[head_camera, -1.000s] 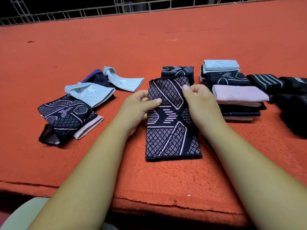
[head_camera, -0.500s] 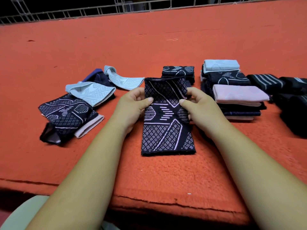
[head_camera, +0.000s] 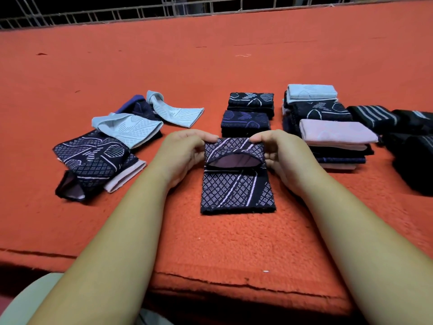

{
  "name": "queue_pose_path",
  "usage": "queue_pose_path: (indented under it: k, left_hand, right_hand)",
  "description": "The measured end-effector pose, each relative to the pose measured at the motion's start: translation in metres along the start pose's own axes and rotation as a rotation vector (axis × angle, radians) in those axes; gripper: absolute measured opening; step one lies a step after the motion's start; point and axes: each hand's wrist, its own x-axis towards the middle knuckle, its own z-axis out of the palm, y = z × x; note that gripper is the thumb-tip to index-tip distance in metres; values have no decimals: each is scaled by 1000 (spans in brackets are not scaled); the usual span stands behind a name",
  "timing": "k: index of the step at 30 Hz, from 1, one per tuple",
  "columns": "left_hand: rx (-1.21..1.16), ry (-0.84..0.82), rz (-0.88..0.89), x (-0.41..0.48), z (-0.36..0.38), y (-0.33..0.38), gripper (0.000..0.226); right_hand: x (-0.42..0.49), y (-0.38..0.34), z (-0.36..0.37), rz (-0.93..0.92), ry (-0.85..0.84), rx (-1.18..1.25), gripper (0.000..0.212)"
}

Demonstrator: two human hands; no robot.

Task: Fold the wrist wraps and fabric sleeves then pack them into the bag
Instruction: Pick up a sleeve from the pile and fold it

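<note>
- Sleeve — half-folded; left hand and right hand pinch its far end.
- Folded stacks right; unfolded pile left — pending.
- Bag unseen; packing apparently unstarted.

This is looking like a small textile packing workshop rather than a home. A rough orange felt cover is spreading wide as the work surface and fraying along its edge at 6 o'clock. At 2 o'clock, folded stacks of knitted sleeves are piling up. An unfolded heap is lying at 10 o'clock, and a white metal railing is running along 12 o'clock against darkness.
</note>
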Motion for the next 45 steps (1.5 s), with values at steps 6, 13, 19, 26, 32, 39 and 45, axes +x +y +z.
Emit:
queue_pose_path:
  k: [6,13,19,26,32,39,45]
  left_hand:
    - [-45,-113,-21,3,-4,-7,24]
    - [177,-224,-55,1,-3,-13,57]
    - [56,-228,-13,2,-3,-9,50]
    - [-75,-127,51,-1,-2,-2,37]
    - [42,-141,15,-3,0,-3,30]
    - [-76,-203,-56,-1,-6,-4,40]
    - [-210,-169,-17,3,-9,-4,47]
  right_hand:
    - [-6,10,-2,-187,-48,-319,30]
    - [-5,9,-3,-240,-21,-320,35]
    - [-10,4,-1,-233,-75,-181,57]
    - [-20,-3,-2,-196,-185,-311,12]
    - [-13,3,-4,-212,-106,-308,12]
    - [-7,6,-2,-168,-153,-79,22]
    - [-3,4,3,-49,-257,238,43]
